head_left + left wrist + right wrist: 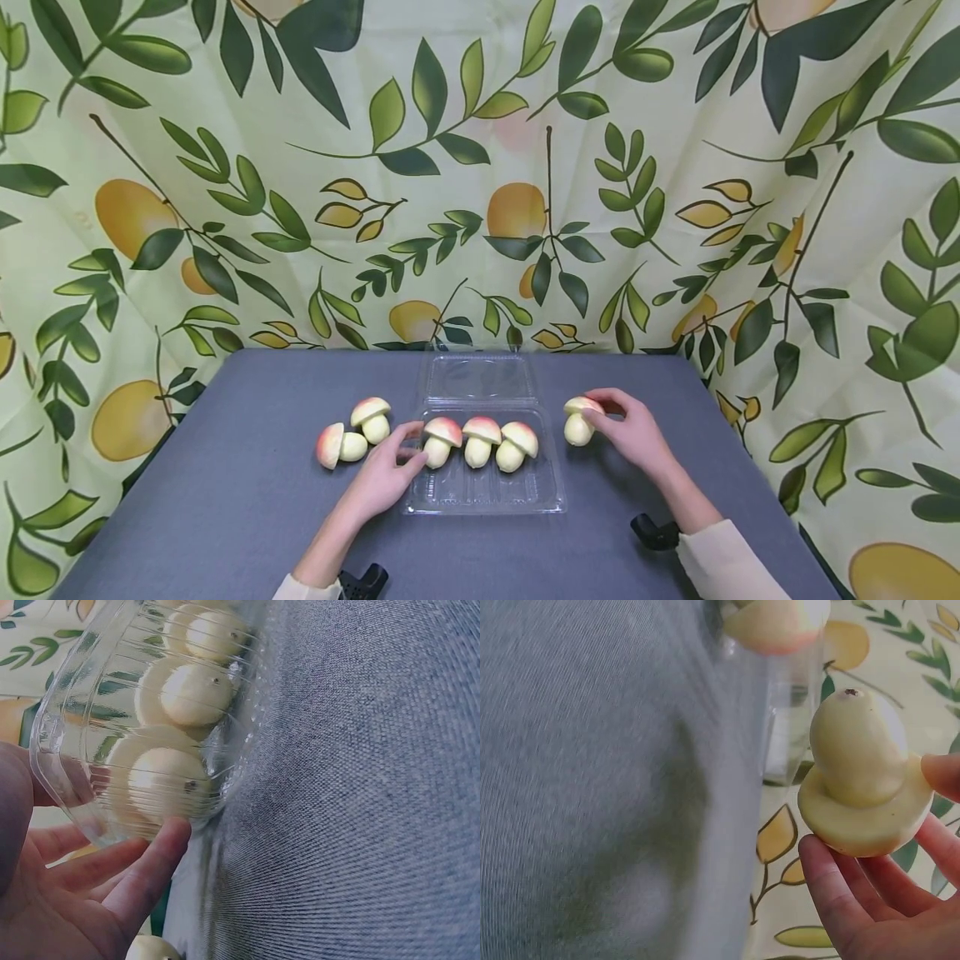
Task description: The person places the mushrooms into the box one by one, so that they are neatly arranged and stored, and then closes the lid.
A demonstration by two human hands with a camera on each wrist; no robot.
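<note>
A big cloth [450, 258] with green leaves and orange fruit hangs at the back and down the sides. In front of it is a gray-blue worktop [247, 508]. A clear plastic box [553, 483] sits on the worktop, with its lid [480, 379] folded back on the far side. Two pale sleeves [727, 558] reach in from the near side.

The left hand [386, 471] is at the left side of the box. Its fingers are loose and spread out by the box wall, and it is near the first mushroom in the row. The right hand [630, 429] is to the right of the box. Its thumb and fingers hold one mushroom [578, 430] by the cap, just above the worktop and apart from the box. A small black thing [654, 533] is on each wrist.

Three mushrooms stand in a row inside the box: a left one [438, 450], a middle one [480, 442] and a right one [516, 447]. Two more lie close together to the left of the box: one on its side [341, 447], and one just behind it [371, 419]. All have red-pink caps and fat, creamy stems. The held one has a tiny dark spot [850, 692] on its stem end.
</note>
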